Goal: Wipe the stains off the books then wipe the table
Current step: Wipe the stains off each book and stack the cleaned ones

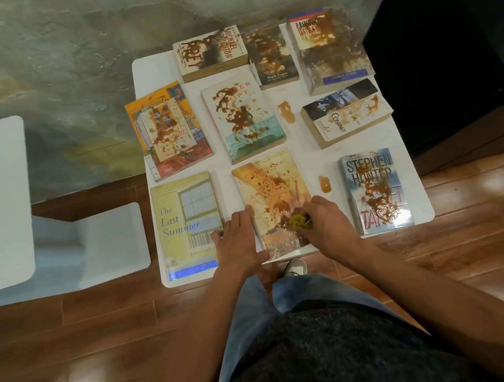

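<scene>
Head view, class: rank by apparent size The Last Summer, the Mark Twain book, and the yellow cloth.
1. The Last Summer, though nearest the camera.
2. Mark Twain book, farther away.
3. Yellow cloth, mostly hidden in the right hand.

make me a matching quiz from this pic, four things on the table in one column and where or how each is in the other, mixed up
Things:
1. The Last Summer
2. Stephen Hunter book
3. yellow cloth
4. Prey

States or places:
A. far row, left end
B. gripped by the right hand
C. cover with no brown stains
D. near right corner, stained

Pairs: 1-C, 2-D, 3-B, 4-A
</scene>
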`<action>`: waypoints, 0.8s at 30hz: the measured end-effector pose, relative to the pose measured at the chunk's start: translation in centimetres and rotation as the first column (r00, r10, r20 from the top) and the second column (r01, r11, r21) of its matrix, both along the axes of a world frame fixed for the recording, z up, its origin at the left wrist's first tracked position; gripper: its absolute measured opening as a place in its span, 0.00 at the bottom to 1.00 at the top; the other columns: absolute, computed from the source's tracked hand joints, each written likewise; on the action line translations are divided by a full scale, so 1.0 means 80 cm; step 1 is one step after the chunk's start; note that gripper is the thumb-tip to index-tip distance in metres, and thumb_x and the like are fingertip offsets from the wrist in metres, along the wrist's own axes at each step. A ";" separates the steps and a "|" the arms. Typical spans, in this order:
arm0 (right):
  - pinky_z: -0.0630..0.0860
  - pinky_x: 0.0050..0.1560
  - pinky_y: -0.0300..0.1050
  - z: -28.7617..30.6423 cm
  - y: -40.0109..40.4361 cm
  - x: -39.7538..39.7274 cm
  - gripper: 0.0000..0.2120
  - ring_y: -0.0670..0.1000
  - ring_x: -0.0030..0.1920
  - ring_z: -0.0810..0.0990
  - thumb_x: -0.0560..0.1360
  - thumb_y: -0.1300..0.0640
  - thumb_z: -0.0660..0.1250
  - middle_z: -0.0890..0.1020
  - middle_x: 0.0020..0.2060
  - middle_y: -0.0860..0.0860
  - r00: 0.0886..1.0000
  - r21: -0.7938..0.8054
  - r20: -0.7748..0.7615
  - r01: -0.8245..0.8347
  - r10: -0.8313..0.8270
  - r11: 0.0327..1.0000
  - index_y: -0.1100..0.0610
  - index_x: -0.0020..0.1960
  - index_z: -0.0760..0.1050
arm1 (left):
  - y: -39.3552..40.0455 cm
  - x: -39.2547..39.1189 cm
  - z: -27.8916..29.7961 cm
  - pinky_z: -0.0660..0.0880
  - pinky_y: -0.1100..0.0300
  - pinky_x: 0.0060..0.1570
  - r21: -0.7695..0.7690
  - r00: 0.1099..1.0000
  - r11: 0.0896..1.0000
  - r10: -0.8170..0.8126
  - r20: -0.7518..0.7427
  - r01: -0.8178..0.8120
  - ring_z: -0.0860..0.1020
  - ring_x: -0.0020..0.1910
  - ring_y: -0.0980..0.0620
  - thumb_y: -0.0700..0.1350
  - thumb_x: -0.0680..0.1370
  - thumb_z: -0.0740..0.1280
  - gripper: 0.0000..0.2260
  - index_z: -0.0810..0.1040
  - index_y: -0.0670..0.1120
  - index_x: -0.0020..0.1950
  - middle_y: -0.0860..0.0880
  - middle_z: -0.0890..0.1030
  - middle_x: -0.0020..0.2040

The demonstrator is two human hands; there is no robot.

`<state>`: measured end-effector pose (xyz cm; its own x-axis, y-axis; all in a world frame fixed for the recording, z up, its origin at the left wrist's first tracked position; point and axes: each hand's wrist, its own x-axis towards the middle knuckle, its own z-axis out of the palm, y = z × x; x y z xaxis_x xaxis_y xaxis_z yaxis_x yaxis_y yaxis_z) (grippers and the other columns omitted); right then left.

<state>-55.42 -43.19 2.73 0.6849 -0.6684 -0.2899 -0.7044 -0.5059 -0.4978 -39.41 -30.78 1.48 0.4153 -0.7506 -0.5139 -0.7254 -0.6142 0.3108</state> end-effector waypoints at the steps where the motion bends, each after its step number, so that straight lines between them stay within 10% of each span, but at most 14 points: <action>1: 0.79 0.47 0.47 0.001 0.005 0.000 0.17 0.52 0.47 0.78 0.72 0.56 0.76 0.78 0.49 0.52 0.999 0.004 0.009 -0.043 0.043 0.999 0.56 0.59 0.78 | -0.001 0.000 0.000 0.61 0.45 0.69 0.002 1.000 1.000 -0.003 0.003 0.003 0.66 0.72 0.47 0.59 0.71 0.75 0.44 0.54 0.50 0.79 0.50 0.64 0.73; 24: 0.78 0.42 0.43 0.002 -0.005 0.012 0.10 0.46 0.40 0.79 0.72 0.48 0.75 0.81 0.41 0.47 0.991 0.148 -0.022 0.131 -0.129 0.980 0.53 0.45 0.81 | -0.001 0.000 0.002 0.61 0.44 0.70 0.021 1.000 1.000 -0.008 0.006 0.008 0.66 0.72 0.47 0.60 0.71 0.75 0.45 0.52 0.51 0.79 0.50 0.64 0.74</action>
<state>-54.47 -43.62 2.86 0.5911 -0.7002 -0.4004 -0.7656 -0.3307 -0.5518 -39.40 -30.86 1.67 0.4125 -0.7428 -0.5273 -0.7323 -0.6147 0.2930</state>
